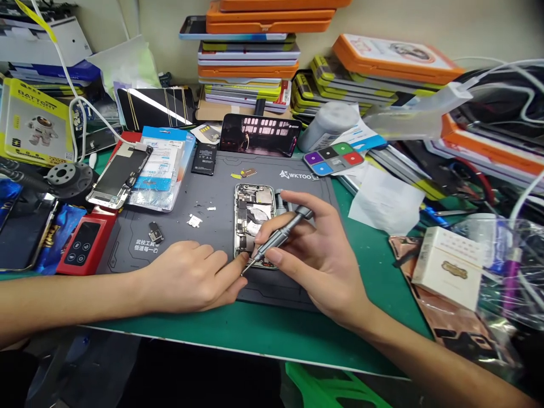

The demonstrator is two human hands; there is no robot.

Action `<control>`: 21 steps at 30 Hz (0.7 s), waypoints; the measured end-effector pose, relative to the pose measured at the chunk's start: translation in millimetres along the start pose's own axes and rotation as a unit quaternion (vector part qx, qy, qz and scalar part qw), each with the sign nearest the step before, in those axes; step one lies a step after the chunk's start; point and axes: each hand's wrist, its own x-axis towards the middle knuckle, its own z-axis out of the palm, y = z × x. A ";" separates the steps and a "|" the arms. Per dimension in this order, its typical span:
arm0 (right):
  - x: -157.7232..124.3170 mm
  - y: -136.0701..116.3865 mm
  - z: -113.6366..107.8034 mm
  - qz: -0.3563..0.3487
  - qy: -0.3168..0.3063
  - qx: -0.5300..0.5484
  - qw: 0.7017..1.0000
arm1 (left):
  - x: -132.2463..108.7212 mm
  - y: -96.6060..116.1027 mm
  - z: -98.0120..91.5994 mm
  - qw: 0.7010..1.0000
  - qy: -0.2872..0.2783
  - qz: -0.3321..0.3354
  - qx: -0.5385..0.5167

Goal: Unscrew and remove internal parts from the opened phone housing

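Note:
In my right hand is a grey precision screwdriver, gripped between thumb and fingers and slanting down to the left. Its tip meets the closed thumb and forefinger of my left hand at the phone's near edge; whatever those fingers pinch is too small to make out. Below both hands an opened phone lies on the grey mat, its inner boards exposed. Small metal pieces and a dark camera-like part lie to the left. A removed battery rests farther back.
A phone playing a video leans at the back. To the left are a detached screen assembly and a red device. A coloured screw pad, a paper sheet and a white box lie right. Stacked orange cases stand behind.

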 end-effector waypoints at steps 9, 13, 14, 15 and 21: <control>0.1 -1.8 0.5 -0.010 -0.010 -0.018 1.000 | 0.3 -0.4 0.0 1.000 -0.002 0.001 -0.003; 0.3 -2.3 -0.3 -0.011 -0.014 -0.036 0.999 | 0.1 -0.1 0.6 1.000 -0.001 0.002 -0.003; 0.3 -2.2 -0.3 -0.011 -0.014 -0.034 0.999 | 0.0 -0.1 0.7 1.000 0.000 0.002 -0.003; 0.2 -2.0 -0.4 -0.010 -0.012 -0.031 0.999 | -0.2 0.0 0.8 1.000 0.001 0.002 -0.004; -0.6 -0.5 0.6 -0.012 -0.010 -0.017 1.000 | -0.8 -0.1 1.3 1.000 0.005 0.000 -0.007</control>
